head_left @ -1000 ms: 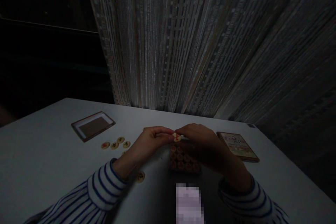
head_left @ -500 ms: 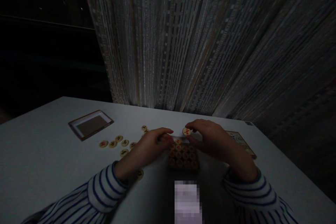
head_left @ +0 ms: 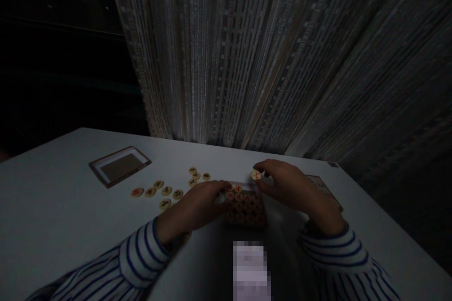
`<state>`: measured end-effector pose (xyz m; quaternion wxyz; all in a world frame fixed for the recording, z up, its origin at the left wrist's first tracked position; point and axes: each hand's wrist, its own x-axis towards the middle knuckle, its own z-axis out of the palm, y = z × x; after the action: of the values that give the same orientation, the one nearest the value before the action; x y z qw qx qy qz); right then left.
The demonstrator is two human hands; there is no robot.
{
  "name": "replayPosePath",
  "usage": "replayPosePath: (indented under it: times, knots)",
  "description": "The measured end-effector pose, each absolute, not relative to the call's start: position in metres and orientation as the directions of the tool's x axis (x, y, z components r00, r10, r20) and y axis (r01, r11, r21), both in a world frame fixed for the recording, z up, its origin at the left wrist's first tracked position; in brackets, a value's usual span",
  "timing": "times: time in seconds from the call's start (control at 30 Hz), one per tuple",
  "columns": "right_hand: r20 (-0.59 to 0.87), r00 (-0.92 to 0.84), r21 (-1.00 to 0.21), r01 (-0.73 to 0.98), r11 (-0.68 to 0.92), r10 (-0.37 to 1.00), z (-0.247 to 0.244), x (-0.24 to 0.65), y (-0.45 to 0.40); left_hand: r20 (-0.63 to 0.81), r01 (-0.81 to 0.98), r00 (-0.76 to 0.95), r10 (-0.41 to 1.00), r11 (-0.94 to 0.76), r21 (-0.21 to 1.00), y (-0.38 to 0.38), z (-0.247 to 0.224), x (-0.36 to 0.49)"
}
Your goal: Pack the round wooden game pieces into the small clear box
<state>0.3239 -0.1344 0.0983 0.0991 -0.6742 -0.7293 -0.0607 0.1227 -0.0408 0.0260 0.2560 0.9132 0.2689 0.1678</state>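
A small open box (head_left: 264,224) stands in front of me, filled with rows of round xiangqi pieces bearing red characters. My left hand (head_left: 201,204) is curled around its left side, fingertips at the far left corner and thumb lower on the near side. Between thumb and fingers of my right hand (head_left: 293,186) a round xiangqi piece (head_left: 256,175) with a red character is pinched, just above the box's far right corner. One red-marked piece (head_left: 238,189) lies alone in the far row, next to my left fingertips.
Several loose xiangqi pieces (head_left: 166,191) are scattered left of the box, most with dark characters. A framed rectangular lid or tray (head_left: 122,167) lies at the far left of the white table (head_left: 70,202). A printed panel (head_left: 323,188) is partly behind my right forearm. Curtains (head_left: 212,56) hang behind.
My left hand has lowered onto the box's left side, its fingers more bent. My right hand has shifted slightly right with the piece still pinched.
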Motion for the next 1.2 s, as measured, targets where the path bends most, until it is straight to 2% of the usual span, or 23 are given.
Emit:
replayPosePath:
  times: [0.13, 0.33, 0.73, 0.9, 1.2]
  knots:
    - [0.157, -0.038, -0.024, 0.999, 0.042, 0.987, 0.095, 0.330, -0.132, 0.150, 0.403, 0.832, 0.534, -0.768, 0.498, -0.043, 0.026, 0.120]
    - [0.018, 0.019, 0.026, 0.999, -0.019, 1.000, 0.089, 0.334, -0.128, 0.089, 0.422, 0.851, 0.518, -0.774, 0.472, -0.046, 0.033, 0.118]
    - [-0.064, 0.017, 0.032, 0.999, -0.015, 0.998, 0.076, 0.336, -0.121, 0.025, 0.437, 0.872, 0.489, -0.799, 0.414, -0.045, 0.027, 0.118]
    - [-0.076, 0.058, 0.098, 0.994, -0.051, 0.995, 0.071, 0.334, -0.118, 0.019, 0.440, 0.872, 0.489, -0.801, 0.405, -0.044, 0.025, 0.118]
    - [-0.105, 0.030, 0.201, 0.980, -0.008, 0.994, 0.059, 0.331, -0.116, 0.007, 0.424, 0.885, 0.466, -0.810, 0.405, -0.047, 0.030, 0.118]
